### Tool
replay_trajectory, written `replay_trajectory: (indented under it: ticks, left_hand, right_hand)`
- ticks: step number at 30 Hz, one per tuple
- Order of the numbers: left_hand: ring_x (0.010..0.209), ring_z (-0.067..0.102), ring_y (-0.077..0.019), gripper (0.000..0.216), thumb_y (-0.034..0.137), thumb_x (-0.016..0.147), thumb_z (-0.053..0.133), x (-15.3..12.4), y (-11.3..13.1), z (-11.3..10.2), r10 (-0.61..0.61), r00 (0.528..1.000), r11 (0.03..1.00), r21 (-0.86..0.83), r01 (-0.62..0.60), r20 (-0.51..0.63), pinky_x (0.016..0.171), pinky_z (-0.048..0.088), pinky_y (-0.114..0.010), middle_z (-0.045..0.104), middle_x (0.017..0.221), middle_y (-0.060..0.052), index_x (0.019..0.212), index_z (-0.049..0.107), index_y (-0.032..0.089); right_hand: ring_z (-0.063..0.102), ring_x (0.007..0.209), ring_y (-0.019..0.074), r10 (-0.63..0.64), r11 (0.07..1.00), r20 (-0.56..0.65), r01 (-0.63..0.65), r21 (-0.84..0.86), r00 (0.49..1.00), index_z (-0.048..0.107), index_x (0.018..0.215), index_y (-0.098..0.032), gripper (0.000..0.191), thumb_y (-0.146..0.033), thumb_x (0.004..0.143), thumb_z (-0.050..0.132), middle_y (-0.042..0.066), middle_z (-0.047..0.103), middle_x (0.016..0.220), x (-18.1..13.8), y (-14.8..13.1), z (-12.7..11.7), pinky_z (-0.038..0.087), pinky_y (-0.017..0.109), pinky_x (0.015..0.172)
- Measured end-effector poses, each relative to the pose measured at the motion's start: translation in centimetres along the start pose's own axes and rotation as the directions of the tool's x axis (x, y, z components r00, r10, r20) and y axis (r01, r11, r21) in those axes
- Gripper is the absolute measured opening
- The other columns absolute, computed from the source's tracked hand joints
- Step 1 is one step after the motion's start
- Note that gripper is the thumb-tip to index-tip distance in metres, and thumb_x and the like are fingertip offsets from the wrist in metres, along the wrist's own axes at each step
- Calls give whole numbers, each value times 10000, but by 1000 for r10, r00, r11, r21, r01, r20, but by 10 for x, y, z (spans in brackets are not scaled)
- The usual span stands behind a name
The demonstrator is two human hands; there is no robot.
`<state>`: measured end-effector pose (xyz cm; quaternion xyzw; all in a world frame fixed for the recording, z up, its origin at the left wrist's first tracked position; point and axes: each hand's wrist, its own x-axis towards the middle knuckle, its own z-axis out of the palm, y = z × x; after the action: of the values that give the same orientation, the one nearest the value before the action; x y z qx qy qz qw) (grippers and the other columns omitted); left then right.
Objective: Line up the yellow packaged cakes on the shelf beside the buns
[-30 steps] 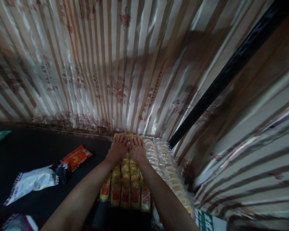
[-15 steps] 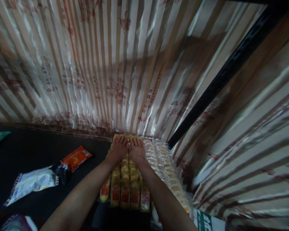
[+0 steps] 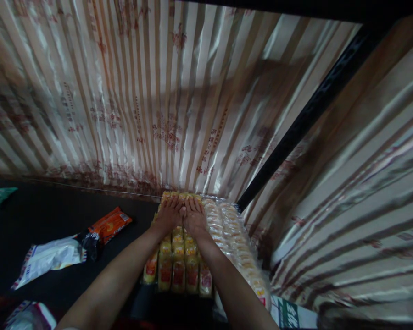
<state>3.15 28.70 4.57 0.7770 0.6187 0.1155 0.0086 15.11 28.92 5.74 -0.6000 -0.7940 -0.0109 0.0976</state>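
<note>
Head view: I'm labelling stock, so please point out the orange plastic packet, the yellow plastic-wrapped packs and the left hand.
Orange plastic packet point(image 3: 111, 225), head view, printed side.
Yellow plastic-wrapped packs point(image 3: 178, 273), head view, a front pack.
Left hand point(image 3: 169, 215), head view, back of the hand.

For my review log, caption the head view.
Left hand and right hand lie on yellow packs, pale packs alongside.

You seem to be in a shop or its stockroom, judging by the slotted black post, dark shelf, wrapped snacks in rows and orange packet.
</note>
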Motion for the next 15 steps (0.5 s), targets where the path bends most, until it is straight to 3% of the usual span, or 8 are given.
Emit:
replay_trajectory:
  ticks: [3,9,15]
  left_hand:
    - [1381,209,-230,482,362,952,203,-8,1,-5,0,998,1000,4,0,-58,1093,217,-489,279,1482,-93,1379,367,211]
    - [1371,234,-237,504,369,955,157,-19,10,-9,-25,998,1000,2,25,57,1102,187,-483,320,1465,-95,1384,360,198]
    - [1358,268,-239,525,376,957,114,-17,10,-9,-23,999,1000,9,23,49,1093,201,-478,348,1452,-92,1374,379,197]
  right_hand:
    - [163,1389,227,-17,1000,-19,17,13,1000,358,1393,-130,513,-328,953,183,68,306,1473,-6,-2,-5,100,384,1109]
    - [164,1389,224,-17,1000,27,16,14,1000,387,1378,-144,492,-299,948,206,68,315,1469,-17,-4,-7,100,398,1106]
    - [184,1385,196,-23,1000,56,22,9,998,371,1387,-160,483,-283,947,213,71,323,1464,-18,-2,-7,127,386,1103]
